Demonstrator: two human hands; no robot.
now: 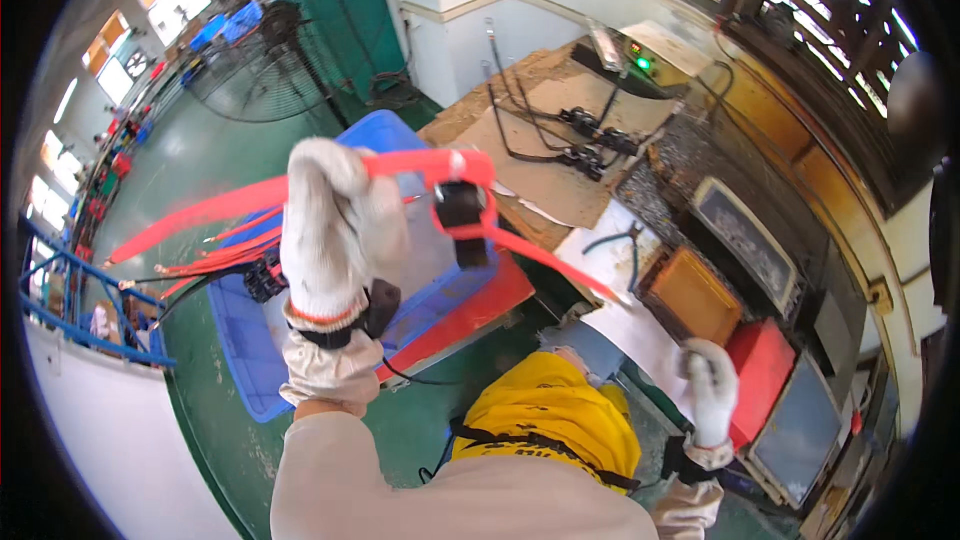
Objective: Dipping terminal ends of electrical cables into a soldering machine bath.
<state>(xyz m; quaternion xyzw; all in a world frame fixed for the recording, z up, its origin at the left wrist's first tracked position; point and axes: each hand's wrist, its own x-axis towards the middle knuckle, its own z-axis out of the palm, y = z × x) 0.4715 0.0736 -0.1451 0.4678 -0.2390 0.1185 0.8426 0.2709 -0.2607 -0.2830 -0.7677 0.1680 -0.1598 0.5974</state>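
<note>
My left hand, in a white knit glove, is raised over a blue plastic bin. It is closed around a red cable, blurred, whose ends stretch out to the left and down to the right. A black block-shaped part hangs within the cable's loop. In the bin lie more red cables with metal end lugs and a black connector. My right hand, also gloved, is low at the right beside a white sheet. Its fingers are curled, and what they hold, if anything, is hidden.
On the workbench, black cable assemblies lie on cardboard near a box with a green light. Pliers, an amber block, a dark framed tray and a red box stand closer. A large fan is behind the bin.
</note>
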